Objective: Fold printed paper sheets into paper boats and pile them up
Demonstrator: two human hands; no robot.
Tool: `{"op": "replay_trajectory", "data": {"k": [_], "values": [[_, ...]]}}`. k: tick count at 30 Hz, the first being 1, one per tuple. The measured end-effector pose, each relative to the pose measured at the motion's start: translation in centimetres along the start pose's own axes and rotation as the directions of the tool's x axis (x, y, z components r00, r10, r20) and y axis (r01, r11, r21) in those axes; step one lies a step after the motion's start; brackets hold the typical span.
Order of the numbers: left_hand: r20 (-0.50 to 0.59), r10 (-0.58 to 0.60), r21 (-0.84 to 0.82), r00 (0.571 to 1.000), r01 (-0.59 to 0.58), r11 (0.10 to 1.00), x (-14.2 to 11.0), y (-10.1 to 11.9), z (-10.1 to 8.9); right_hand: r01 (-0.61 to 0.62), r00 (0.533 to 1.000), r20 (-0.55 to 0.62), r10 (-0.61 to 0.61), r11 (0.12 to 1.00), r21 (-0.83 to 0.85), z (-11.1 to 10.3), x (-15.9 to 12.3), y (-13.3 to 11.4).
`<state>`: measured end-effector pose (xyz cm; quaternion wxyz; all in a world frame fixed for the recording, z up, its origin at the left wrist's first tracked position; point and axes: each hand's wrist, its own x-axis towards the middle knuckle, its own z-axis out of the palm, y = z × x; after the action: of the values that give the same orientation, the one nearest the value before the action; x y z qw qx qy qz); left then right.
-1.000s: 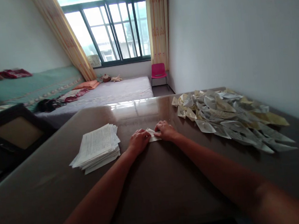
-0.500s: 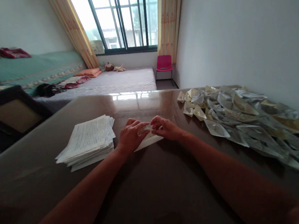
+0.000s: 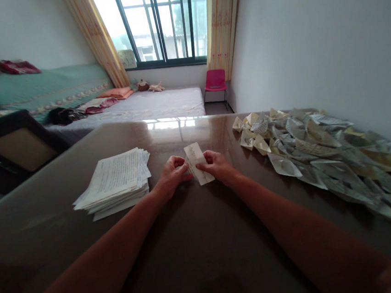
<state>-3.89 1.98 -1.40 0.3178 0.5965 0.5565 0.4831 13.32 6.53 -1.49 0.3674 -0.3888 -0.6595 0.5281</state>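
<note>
A folded piece of printed paper is held up over the middle of the table, its long side tilted. My right hand pinches its right edge, thumb on the near face and fingers behind. My left hand is closed at the paper's left side, thumb against the fingertips, gripping a part of it that is mostly hidden. To the left lies a stack of printed sheets, its edges uneven. On the right spreads a heap of folded paper boats, some white and some yellowish.
The brown glossy table reflects the window at its far edge. Beyond it are a bed and a pink chair. A dark cabinet stands to the left, and a white wall runs along the right.
The paper was low on the table under both hands; now it is lifted and turned, showing a narrow printed face. My left hand has turned, its fingers curled at the paper's side.
</note>
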Motion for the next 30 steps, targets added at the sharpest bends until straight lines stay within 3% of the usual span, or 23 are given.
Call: {"op": "replay_trajectory", "data": {"k": [2,3,5,6,8,9,11,13,15,19,24,30], "values": [[-0.042,0.033,0.023,0.999,-0.032,0.999,0.2,0.3,-0.5,0.113,0.988,-0.072,-0.139,0.954,-0.279,-0.4,-0.2,-0.4],[-0.073,0.081,0.069,0.994,-0.076,0.995,0.3,0.5,-0.8,0.163,0.969,-0.098,-0.226,0.887,-0.433,-0.6,-0.4,-0.7],[-0.111,0.251,0.268,0.962,-0.214,0.939,0.4,0.9,-1.4,0.236,0.922,-0.060,-0.383,0.677,-0.697,-1.0,-0.9,-1.4],[-0.080,0.348,0.398,0.934,-0.290,0.870,0.4,1.1,-1.7,0.266,0.906,0.009,-0.424,0.553,-0.790,-1.0,-1.2,-1.7],[0.100,0.473,0.603,0.876,-0.431,0.671,0.1,1.2,-1.9,0.330,0.890,0.175,-0.420,0.331,-0.884,-1.0,-1.7,-2.2],[0.210,0.474,0.648,0.855,-0.485,0.587,0.0,1.2,-2.0,0.366,0.886,0.250,-0.391,0.256,-0.895,-1.0,-1.9,-2.3],[0.388,0.409,0.667,0.826,-0.558,0.494,-0.2,0.9,-1.9,0.436,0.875,0.359,-0.325,0.206,-0.876,-1.2,-2.0,-2.2],[0.474,0.327,0.658,0.817,-0.576,0.484,-0.3,0.6,-1.9,0.489,0.865,0.424,-0.268,0.265,-0.831,-1.8,-1.8,-1.9],[0.511,0.274,0.643,0.814,-0.574,0.506,-0.2,0.5,-2.0,0.507,0.862,0.451,-0.232,0.381,-0.773,-2.9,-1.6,-1.5],[0.556,0.222,0.584,0.801,-0.567,0.581,0.1,0.8,-2.8,0.445,0.884,0.433,-0.178,0.608,-0.657,-5.1,-1.1,-0.5],[0.464,0.123,0.553,0.877,-0.395,0.734,0.7,0.7,-3.5,0.286,0.927,0.363,-0.090,0.796,-0.533,-6.4,-0.3,0.5],[0.320,0.056,0.621,0.946,-0.254,0.741,1.2,-0.4,-2.7,0.083,0.966,0.257,0.040,0.888,-0.453,-6.6,0.1,0.5]]}}
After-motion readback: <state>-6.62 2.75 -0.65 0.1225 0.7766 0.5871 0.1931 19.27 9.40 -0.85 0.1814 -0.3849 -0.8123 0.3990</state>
